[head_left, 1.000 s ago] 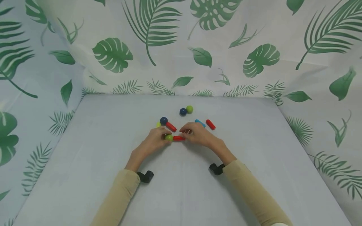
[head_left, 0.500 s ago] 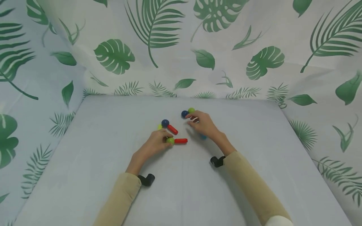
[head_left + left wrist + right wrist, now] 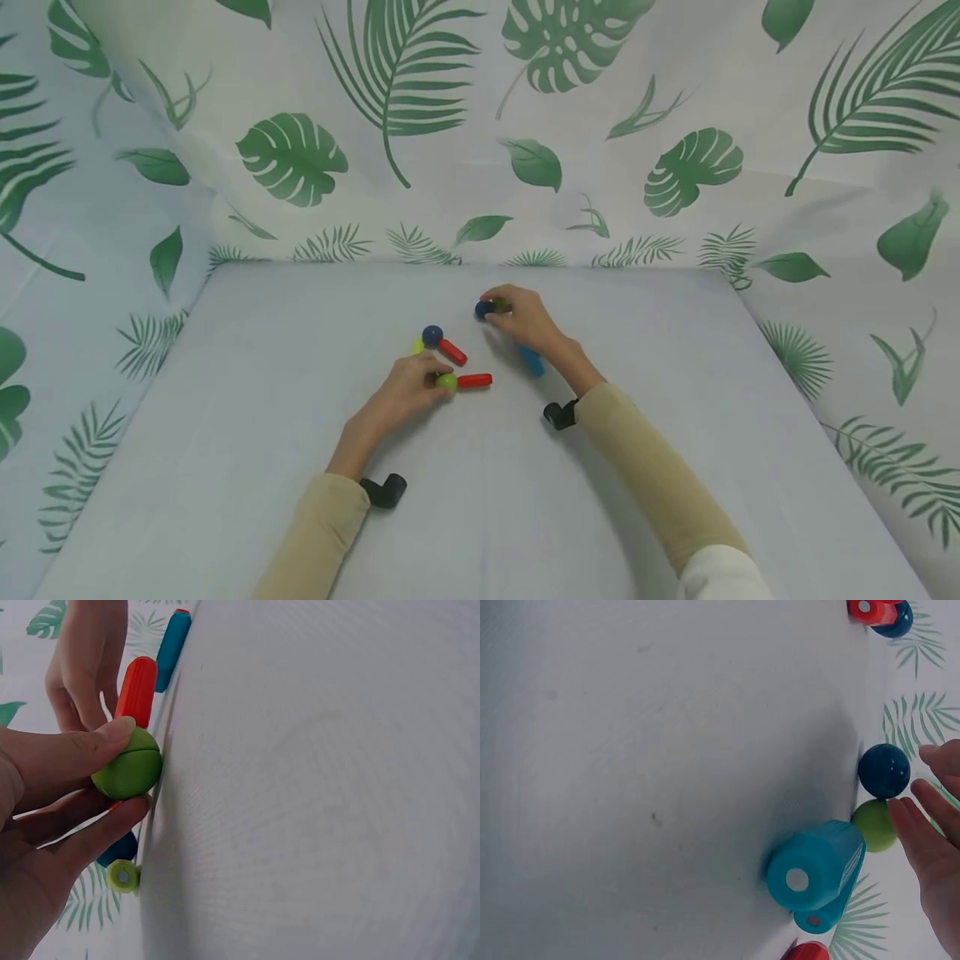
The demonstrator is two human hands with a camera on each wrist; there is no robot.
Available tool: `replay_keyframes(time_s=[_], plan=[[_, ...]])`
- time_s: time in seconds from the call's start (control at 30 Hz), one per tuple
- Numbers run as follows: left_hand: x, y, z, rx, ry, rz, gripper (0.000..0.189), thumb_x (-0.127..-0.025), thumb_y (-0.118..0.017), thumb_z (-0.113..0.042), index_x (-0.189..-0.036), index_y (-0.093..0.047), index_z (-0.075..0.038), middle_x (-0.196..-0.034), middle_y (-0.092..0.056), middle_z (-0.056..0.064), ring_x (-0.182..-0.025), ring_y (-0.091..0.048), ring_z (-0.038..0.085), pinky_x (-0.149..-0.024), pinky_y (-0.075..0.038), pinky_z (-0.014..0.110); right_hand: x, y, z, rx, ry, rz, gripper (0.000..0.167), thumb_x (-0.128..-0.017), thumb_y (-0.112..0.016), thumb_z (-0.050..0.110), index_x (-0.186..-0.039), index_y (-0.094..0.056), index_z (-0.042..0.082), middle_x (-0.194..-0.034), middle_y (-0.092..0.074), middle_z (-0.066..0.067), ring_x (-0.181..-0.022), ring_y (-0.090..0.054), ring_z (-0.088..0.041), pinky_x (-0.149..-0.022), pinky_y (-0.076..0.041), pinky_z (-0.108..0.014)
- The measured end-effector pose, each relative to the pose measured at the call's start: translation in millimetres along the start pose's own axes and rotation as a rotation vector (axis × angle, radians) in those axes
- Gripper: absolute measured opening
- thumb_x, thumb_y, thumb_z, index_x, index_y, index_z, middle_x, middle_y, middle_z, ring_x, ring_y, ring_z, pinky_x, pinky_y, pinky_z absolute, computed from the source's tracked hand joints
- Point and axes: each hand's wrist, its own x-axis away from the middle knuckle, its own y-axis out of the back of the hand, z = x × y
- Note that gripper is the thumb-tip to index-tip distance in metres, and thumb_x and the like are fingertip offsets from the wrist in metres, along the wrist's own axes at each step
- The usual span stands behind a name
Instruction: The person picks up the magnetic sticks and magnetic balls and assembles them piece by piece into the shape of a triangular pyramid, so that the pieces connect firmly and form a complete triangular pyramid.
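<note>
My left hand (image 3: 408, 387) pinches a green ball (image 3: 127, 771) between thumb and fingers. A red rod (image 3: 475, 381) extends rightward from that ball. My right hand (image 3: 525, 318) reaches over a dark blue ball (image 3: 885, 771), its fingers spread and slightly bent close to it. A second green ball (image 3: 874, 825) touches that blue ball and is partly covered by the fingers. Beyond the left hand, another dark blue ball (image 3: 432, 336) joins a red rod (image 3: 453, 352) and a yellow-green rod (image 3: 122, 876), which is mostly hidden in the head view.
Under the right wrist lie light blue rods (image 3: 810, 866) with round discs in their ends. A red rod (image 3: 808, 952) shows at the right wrist view's lower edge. The white tabletop (image 3: 480, 500) meets a leaf-printed cloth backdrop (image 3: 420, 192).
My right hand has left the red rod on the left hand's green ball and moved up to the far dark blue and green balls. The left hand keeps its hold.
</note>
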Motion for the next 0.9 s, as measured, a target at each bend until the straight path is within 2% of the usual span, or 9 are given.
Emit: replay_keyframes(time_s=[0.3,0.5,0.9], plan=[[1.6,-3.2,2.0,0.005,-0.024,-0.015,0.032,-0.085,-0.083,-0.005,-0.115,-0.075,0.002,-0.1,-0.068,0.007,-0.087,-0.061,0.017,-0.08,-0.056,0.03,-3.6,-8,-3,0.063,-0.003,0.032,0.033,-0.096,-0.068,0.006,-0.129,-0.068,0.004,-0.135,-0.066,-0.014,-0.124,-0.062,-0.029,-0.106,-0.052,-0.043],[1.2,-4.6,2.1,0.01,0.004,-0.017,0.032,-0.086,-0.083,-0.006,-0.116,-0.075,0.0,-0.099,-0.067,0.006,-0.088,-0.061,0.017,-0.082,-0.056,0.032,-8.0,-11,-1,0.104,0.037,0.045,0.033,-0.094,-0.071,0.006,-0.127,-0.069,0.003,-0.133,-0.067,-0.015,-0.124,-0.061,-0.031,-0.108,-0.05,-0.045],[-0.9,-2.2,2.4,0.001,0.012,-0.025,0.032,-0.085,-0.083,-0.006,-0.115,-0.076,-0.001,-0.098,-0.068,0.006,-0.087,-0.06,0.017,-0.08,-0.055,0.03,-7.5,-13,8,0.148,0.024,0.137,0.032,-0.093,-0.074,0.008,-0.125,-0.071,0.006,-0.129,-0.067,-0.014,-0.114,-0.06,-0.03,-0.1,-0.053,-0.044]])
